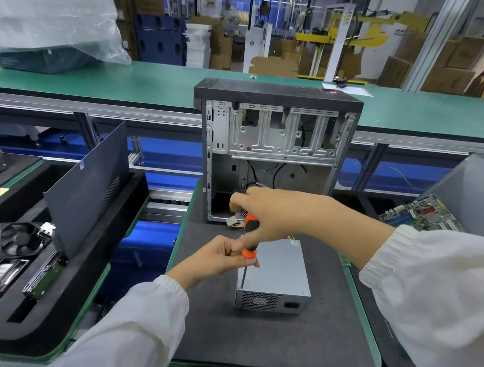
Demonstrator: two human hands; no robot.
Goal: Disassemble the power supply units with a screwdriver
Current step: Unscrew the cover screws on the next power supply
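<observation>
A grey metal power supply unit (278, 270) lies on the dark mat (251, 336) in front of me, its fan grille and power socket facing me. An orange-and-black screwdriver (250, 236) stands nearly upright, its tip on the unit's top near the front left corner. My right hand (273, 212) grips the top of the handle from above. My left hand (222, 259) pinches the lower end of the handle where the shaft begins. Behind the unit stands an open, emptied computer case (272, 153) with loose cables at its base.
A tray on the left holds a fan (20, 240), a hard drive (45, 276) and a black side panel (88, 187). On the right, a green motherboard (421, 212) leans by a grey panel (476, 195). A green bench (156, 82) runs behind.
</observation>
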